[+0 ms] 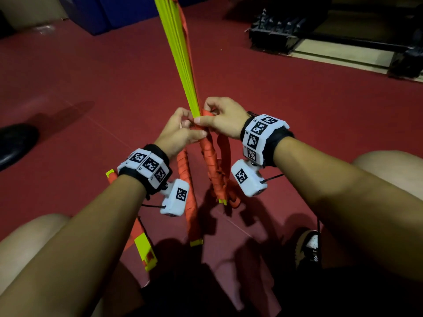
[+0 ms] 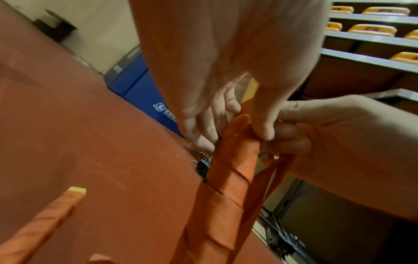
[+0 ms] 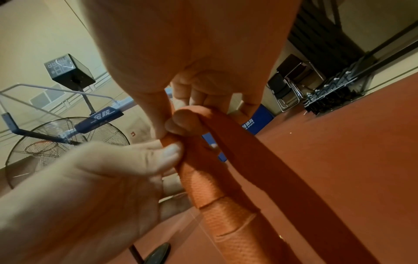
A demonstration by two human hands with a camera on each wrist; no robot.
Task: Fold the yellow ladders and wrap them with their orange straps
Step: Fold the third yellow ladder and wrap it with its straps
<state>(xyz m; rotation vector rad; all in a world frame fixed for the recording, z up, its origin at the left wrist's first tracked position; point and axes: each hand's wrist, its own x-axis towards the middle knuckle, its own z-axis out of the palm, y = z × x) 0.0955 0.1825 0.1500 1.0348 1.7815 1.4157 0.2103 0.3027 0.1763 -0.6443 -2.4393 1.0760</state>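
A bundle of yellow ladder slats (image 1: 180, 53) runs away from me, its near half wound in the orange strap (image 1: 209, 161). My left hand (image 1: 180, 131) grips the bundle where the wrapping (image 2: 233, 169) ends, thumb on the orange turns. My right hand (image 1: 219, 118) pinches the free strap (image 3: 239, 135) at the top of the wrap (image 3: 217, 201); the loose tail (image 1: 225, 149) hangs below it. A second wrapped bundle (image 1: 188, 195) lies on the floor beneath my left wrist, its yellow end (image 1: 196, 242) showing.
Red floor (image 1: 297, 99) all around. Another yellow ladder piece with orange strap (image 1: 144, 248) lies near my left knee. A black shoe (image 1: 16, 143) is at far left, blue mats (image 1: 109, 12) behind, a black metal rack (image 1: 286, 30) at back right. My shoe (image 1: 309, 248) is lower right.
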